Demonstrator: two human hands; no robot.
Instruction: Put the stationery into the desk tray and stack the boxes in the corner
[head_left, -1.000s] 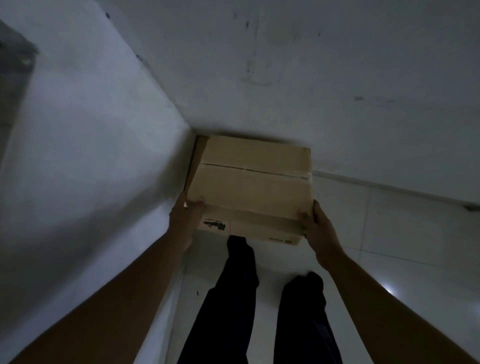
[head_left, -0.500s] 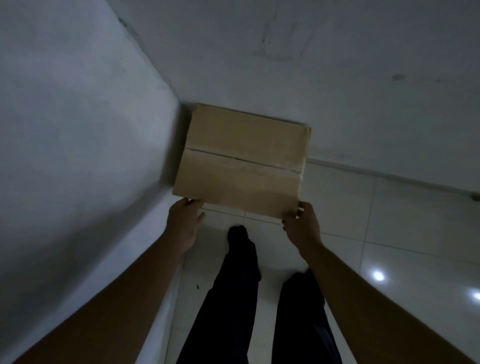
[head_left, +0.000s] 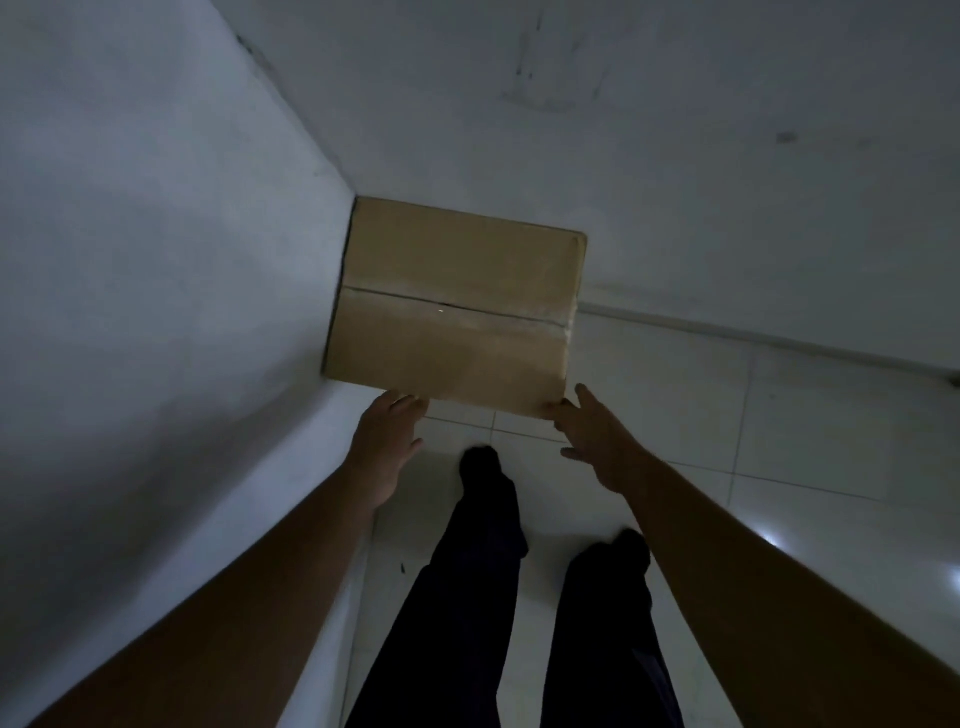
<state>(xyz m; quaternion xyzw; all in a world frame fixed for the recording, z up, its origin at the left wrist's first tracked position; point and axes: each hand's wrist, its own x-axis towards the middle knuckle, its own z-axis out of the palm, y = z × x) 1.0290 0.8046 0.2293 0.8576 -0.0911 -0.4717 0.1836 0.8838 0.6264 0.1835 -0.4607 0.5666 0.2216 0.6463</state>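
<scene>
A brown cardboard box with a taped seam across its top sits in the corner where two white walls meet, its left and far sides against them. My left hand hovers at the box's near left edge, fingers apart and holding nothing. At the near right corner my right hand is spread, its fingertips touching or just off the cardboard. Whether another box lies beneath this one is hidden. No stationery or desk tray is in view.
The left wall runs close beside my left arm. The back wall meets a white tiled floor to the right of the box. My legs in dark trousers stand just in front of the box.
The box went down and back into the corner. Both hands, which gripped its near corners a second ago, have let go and drawn slightly back with fingers spread.
</scene>
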